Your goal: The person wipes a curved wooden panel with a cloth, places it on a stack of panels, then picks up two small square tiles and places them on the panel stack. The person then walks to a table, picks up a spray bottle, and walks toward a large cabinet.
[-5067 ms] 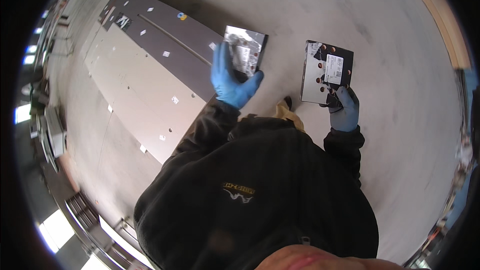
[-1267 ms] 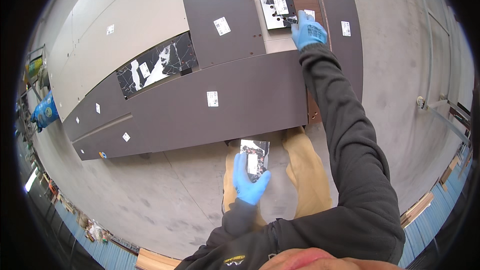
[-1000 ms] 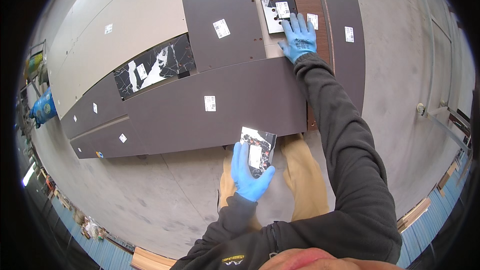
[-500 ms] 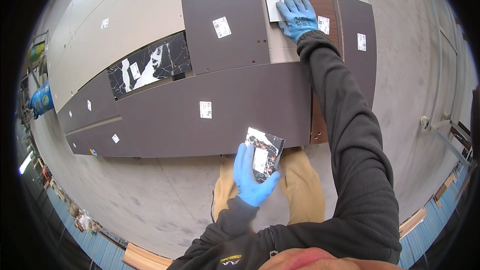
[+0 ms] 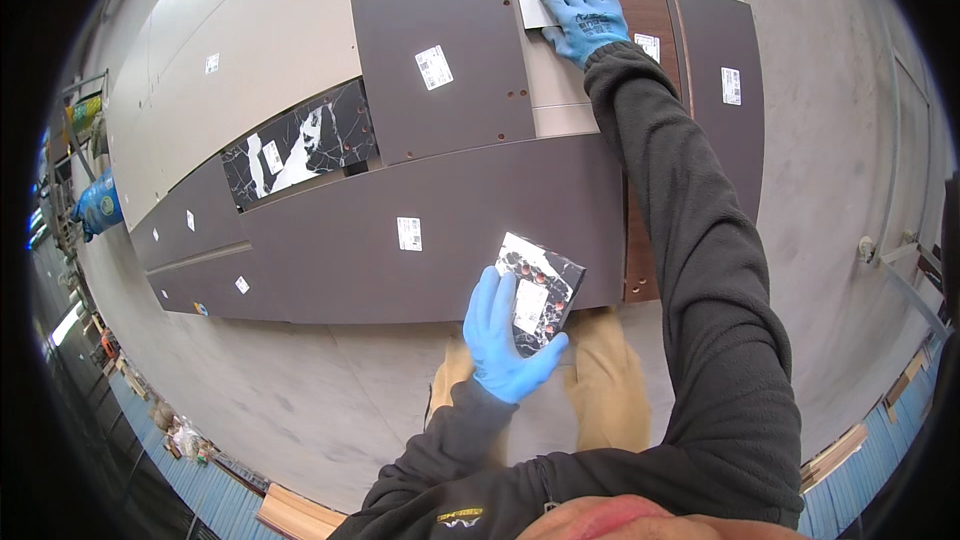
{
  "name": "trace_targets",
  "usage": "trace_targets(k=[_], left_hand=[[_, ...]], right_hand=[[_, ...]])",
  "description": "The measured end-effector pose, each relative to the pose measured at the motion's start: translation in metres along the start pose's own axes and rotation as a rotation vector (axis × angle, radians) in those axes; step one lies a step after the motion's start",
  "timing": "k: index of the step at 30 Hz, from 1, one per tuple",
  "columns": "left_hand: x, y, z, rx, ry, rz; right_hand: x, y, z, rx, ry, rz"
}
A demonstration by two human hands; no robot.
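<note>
My left hand (image 5: 500,345), in a blue glove, is closed on a small black-and-white marble-patterned panel (image 5: 553,278). This piece has a white label and several reddish-brown holes; it is tilted above the near edge of the large dark panel (image 5: 450,250). My right arm reaches far forward. The gloved right hand (image 5: 588,25) lies with fingers outstretched on another small marble-patterned panel (image 5: 527,0), covering its right part and some of its label. That piece sits on a beige panel (image 5: 557,80), between a dark grey panel (image 5: 445,20) and a brown wood-grain panel (image 5: 630,0).
A longer black-and-white marbled panel (image 5: 315,140) lies to the left. Large beige panels (image 5: 260,30) spread across the far left. Another dark panel (image 5: 725,140) stands at the right side of the layout. Concrete floor (image 5: 820,140) surrounds it, with a metal frame (image 5: 900,280) at right.
The small panel under my right hand has slid slightly away from me. My left hand has lifted its panel a little up and to the right. The whole view has shifted slightly.
</note>
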State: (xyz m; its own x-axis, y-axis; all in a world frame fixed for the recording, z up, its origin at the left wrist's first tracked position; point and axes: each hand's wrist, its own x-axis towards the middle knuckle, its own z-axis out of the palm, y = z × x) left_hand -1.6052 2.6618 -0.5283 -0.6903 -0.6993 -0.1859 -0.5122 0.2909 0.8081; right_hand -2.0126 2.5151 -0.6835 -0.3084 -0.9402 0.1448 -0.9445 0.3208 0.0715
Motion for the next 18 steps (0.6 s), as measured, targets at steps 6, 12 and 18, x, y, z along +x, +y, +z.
trace_targets(k=[6,12,18], left_hand=[[0.042,0.002,0.001,0.140,0.038,0.140],[0.139,0.009,0.031,0.273,0.329,0.208],[0.202,0.023,0.069,0.303,0.440,0.280]], right_hand=[[-0.024,0.016,-0.024,0.369,0.171,0.132],[-0.109,-0.005,-0.106,1.366,-0.245,0.538],[-0.125,-0.017,-0.119,1.778,-0.292,0.759]])
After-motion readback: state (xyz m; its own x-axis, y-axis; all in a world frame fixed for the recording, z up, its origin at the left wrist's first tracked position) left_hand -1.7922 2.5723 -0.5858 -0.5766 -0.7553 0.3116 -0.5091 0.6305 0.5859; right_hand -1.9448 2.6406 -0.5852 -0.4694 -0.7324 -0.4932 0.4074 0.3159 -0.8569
